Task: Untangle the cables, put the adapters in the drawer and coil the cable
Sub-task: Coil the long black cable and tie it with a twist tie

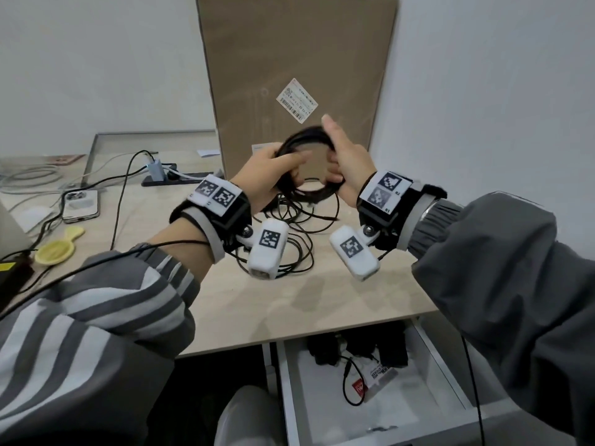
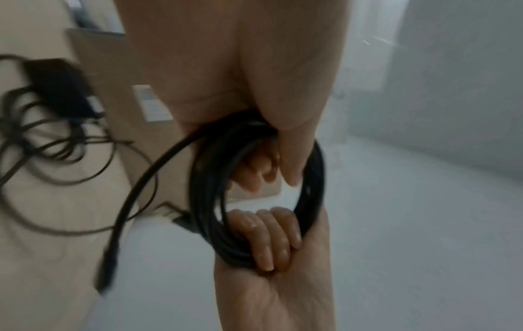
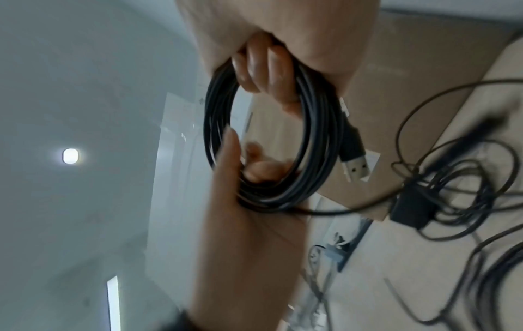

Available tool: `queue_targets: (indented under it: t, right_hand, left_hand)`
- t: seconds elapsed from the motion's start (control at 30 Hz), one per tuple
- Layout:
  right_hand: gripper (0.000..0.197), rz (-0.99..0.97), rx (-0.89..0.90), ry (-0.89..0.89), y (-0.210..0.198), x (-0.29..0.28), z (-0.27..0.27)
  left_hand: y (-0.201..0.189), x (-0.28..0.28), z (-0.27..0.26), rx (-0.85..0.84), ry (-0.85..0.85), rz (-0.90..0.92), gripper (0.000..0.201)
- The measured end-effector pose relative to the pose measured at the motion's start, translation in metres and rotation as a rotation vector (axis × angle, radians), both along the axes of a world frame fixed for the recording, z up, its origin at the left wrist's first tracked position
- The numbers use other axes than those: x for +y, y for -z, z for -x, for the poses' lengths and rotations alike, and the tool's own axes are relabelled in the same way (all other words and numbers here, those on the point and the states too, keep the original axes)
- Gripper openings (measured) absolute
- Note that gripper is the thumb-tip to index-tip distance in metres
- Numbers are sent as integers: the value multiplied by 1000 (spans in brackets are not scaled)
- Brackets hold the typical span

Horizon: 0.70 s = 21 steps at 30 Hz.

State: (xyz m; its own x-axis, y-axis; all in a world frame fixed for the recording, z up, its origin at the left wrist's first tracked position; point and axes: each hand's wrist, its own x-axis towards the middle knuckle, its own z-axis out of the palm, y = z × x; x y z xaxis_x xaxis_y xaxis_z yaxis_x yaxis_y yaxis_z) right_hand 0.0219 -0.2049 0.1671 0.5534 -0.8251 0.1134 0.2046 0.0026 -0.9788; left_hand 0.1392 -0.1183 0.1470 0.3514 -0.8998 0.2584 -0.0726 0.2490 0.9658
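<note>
1. Coiled black cable (image 1: 306, 169) held upright above the desk (image 1: 289, 294), centre of the head view, in front of a brown cardboard panel (image 1: 296, 59).
2. Left hand (image 1: 267, 175) on the coil's left arc: fingers curled around the bundled loops, thumb lying across the front toward the opening.
3. Right hand (image 1: 346, 162) on the coil's right arc: lower fingers wrapped around the bundle from inside the ring, one finger raised straight at the top.
4. Left wrist view: coil (image 2: 254, 190) ringed between both hands, left hand (image 2: 240, 78) at upper centre with fingers curled through the ring, right-hand fingers (image 2: 271, 237) folded over the lower arc and pressed together.
5. Right wrist view: coil (image 3: 268, 145) at frame centre, left-hand fingers (image 3: 263, 67) hooked through its top, right hand (image 3: 249, 235) cupping the bottom arc.
6. USB plug (image 3: 353, 165) hanging just beside the coil's right edge, free of any finger.
7. Loose cable tail trailing from the coil down to a tangle of thin black wires (image 1: 289, 233) on the desk; black adapter (image 3: 410, 208) lying in that tangle, right of frame.
8. Drawer (image 1: 444, 365) pulled open at lower centre-right of the head view, dark adapters (image 1: 354, 346) at its back end.
9. Phone (image 1: 80, 204) and power strip (image 1: 174, 178) at left of the desk, well apart from the hands.
</note>
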Motion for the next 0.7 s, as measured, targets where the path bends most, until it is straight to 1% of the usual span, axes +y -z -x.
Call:
queue_targets:
  t: [0.03, 0.07, 0.13, 0.2, 0.27, 0.37, 0.43, 0.5, 0.57, 0.63, 0.7]
  right_hand:
    - [38, -11, -30, 0, -2, -1, -2]
    - [38, -9, -50, -14, -4, -1, -4]
    - [43, -9, -79, -43, -6, -4, -10]
    - [48, -50, -102, -56, -4, -6, -15]
    - [48, -111, -127, -92, 0, -8, -16]
    - [50, -179, -156, -159, 8, -15, -11]
    - [49, -204, -140, -173, 12, -20, -8]
    - [50, -212, -106, -226, 15, -24, -6]
    - [61, -223, -62, -312, 19, -27, -6]
    - [72, -207, 23, -394, 25, -31, -6]
    - [71, -151, 121, -469, 31, -36, -8]
  left_hand:
    - [4, 0, 0, 120, 43, 15, 20]
    - [7, 0, -1, 203, 69, 32, 26]
    - [9, 0, 0, 318, 105, 78, 33]
    - [7, -1, 1, 405, 104, 111, 35]
    - [5, -3, 2, 390, 57, 127, 34]
    - [1, -6, 7, 278, -20, 87, 34]
    - [-2, -7, 12, 246, -37, 64, 36]
    - [-3, -12, 13, 227, -90, 32, 44]
    - [-2, -17, 10, 205, -191, -9, 50]
    - [1, -22, 1, 203, -252, -28, 50]
    - [7, -24, -10, 204, -267, -46, 49]
